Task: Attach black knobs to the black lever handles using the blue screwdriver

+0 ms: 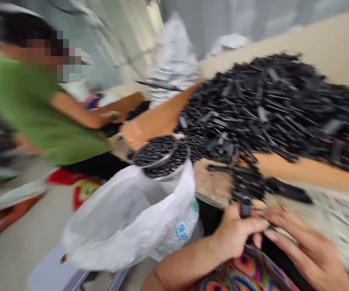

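My left hand (236,232) is closed around a small black plastic part (245,208), low in the view above my patterned clothing. My right hand (306,244) meets it from the right, its fingertips pressed together near the left thumb. Whatever those fingertips pinch is too small and blurred to make out. Just beyond both hands, several loose black plastic pieces (288,190) lie at the table's near edge. Behind them rises a big heap of similar black parts (271,105).
Left of my hands stands an open white sack (101,238). Round clear containers of small black parts (158,151) sit by its rim. A person in a green shirt (53,121) works at the left. Another white sack (174,56) stands behind the cardboard edge (153,121).
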`<state>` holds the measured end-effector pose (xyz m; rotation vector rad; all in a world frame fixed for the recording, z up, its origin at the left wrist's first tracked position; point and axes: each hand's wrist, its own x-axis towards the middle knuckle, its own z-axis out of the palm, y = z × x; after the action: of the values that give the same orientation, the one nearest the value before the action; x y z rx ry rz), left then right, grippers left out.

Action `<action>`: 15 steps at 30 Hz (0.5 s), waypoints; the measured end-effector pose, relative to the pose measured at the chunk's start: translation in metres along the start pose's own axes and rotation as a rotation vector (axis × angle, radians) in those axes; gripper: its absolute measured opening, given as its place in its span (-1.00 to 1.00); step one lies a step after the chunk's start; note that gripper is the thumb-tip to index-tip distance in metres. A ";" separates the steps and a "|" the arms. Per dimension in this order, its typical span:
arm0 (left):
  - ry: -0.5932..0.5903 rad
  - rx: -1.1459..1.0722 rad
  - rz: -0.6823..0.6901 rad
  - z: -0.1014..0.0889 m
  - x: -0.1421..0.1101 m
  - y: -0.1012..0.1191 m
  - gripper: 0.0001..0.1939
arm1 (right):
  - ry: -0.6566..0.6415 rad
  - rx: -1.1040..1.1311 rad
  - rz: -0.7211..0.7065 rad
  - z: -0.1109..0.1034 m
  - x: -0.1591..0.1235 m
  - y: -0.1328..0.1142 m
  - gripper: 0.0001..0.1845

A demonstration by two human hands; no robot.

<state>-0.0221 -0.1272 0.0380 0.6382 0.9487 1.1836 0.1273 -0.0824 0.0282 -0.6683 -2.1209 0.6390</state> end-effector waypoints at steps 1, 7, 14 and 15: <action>0.000 0.036 -0.006 0.002 0.002 0.001 -0.70 | -0.008 0.020 0.046 -0.007 -0.009 -0.004 -0.72; -0.010 0.174 -0.004 0.006 0.020 -0.008 -0.75 | -0.012 0.280 0.240 -0.015 -0.017 -0.004 -0.70; 0.009 0.441 0.088 0.012 0.013 -0.018 -0.71 | 0.061 0.272 0.187 -0.017 -0.025 -0.007 -0.73; 0.045 0.539 0.120 0.011 0.013 -0.019 -0.71 | 0.064 0.228 0.160 -0.019 -0.026 -0.008 -0.73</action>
<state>-0.0027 -0.1194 0.0239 1.1124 1.2967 1.0496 0.1543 -0.1009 0.0293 -0.7240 -1.9124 0.9193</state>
